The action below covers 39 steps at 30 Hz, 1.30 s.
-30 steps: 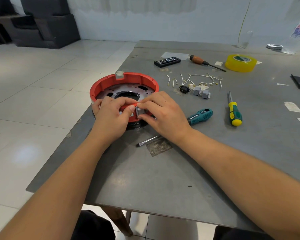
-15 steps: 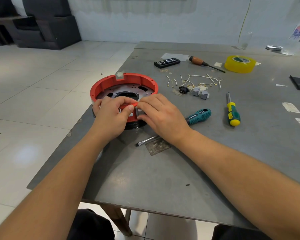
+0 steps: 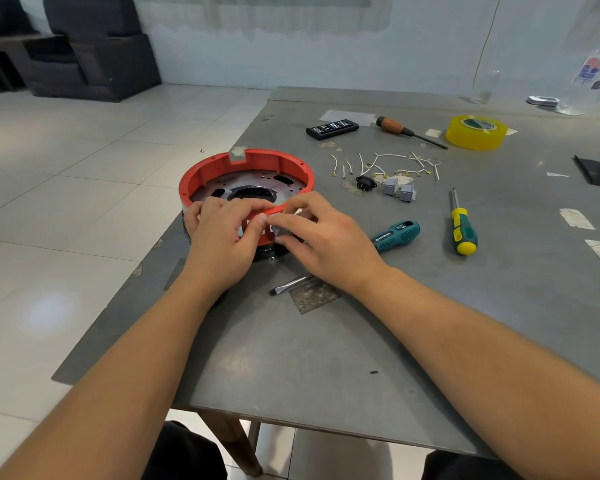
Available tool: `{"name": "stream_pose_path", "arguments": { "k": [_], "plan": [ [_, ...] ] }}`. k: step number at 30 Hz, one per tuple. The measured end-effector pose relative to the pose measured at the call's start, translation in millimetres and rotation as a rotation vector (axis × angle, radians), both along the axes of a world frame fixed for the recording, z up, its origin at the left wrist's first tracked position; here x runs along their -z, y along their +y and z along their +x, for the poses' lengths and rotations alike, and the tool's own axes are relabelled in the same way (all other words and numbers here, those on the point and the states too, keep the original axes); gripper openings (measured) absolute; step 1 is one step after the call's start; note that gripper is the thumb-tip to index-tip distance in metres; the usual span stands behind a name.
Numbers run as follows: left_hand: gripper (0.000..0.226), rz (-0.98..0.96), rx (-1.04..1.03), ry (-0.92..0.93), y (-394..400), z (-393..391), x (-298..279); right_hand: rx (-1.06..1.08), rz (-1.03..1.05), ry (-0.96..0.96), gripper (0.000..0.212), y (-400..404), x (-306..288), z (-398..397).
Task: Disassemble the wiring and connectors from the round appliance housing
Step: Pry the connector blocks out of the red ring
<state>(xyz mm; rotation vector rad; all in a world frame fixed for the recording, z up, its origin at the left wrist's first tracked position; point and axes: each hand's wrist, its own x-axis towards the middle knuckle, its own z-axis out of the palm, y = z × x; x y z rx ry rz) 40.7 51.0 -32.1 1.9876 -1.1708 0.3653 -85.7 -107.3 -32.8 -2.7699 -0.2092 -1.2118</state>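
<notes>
Head view shows both hands at the near rim of the red housing (image 3: 246, 174), which sits at the desk (image 3: 326, 358) edge. Since a second ago the hands have hardly moved. The left hand (image 3: 222, 244) still grips the rim, fingers curled over it. The right hand (image 3: 326, 244), touching the left one, pinches a small grey part (image 3: 280, 230) on the wall, and a pale tip now pokes up above its fingers. I think the part is starting to come loose. Past the right hand lie pulled wires (image 3: 388, 164) and grey connectors (image 3: 399, 190), so much is already out.
</notes>
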Motion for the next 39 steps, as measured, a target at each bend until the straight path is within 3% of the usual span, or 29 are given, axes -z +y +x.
{"name": "stream_pose_path", "arguments": {
  "k": [5,14,18,21,27,35,39],
  "plan": [
    [0.033,-0.007,-0.02,-0.039,0.0,-0.5,4.7,-0.053,0.229,0.06,0.025,2.6,0.7,-6.8],
    [0.034,0.001,-0.045,-0.059,0.5,-4.1,5.3,-0.014,0.415,0.046,0.021,-12.4,-17.0,-21.0],
    [0.035,0.024,-0.04,-0.063,0.8,-5.6,5.5,0.2,0.595,-0.007,0.02,-65.9,-43.3,-28.9],
    [0.034,0.046,-0.048,-0.085,-0.2,-7.8,5.3,0.432,0.632,0.124,0.018,-122.2,-59.5,-35.9],
    [0.031,0.069,-0.05,-0.116,-4.8,-9.8,4.2,0.695,0.671,0.366,0.034,-204.2,-63.0,-38.8],
    [0.037,0.055,-0.008,-0.127,-6.1,-6.9,6.7,0.77,0.843,0.465,0.018,-235.2,-45.4,-25.2],
    [0.039,0.049,0.013,-0.138,-6.3,-7.3,7.2,0.776,0.813,0.496,0.009,-237.9,-40.9,-18.9]
  ]
}}
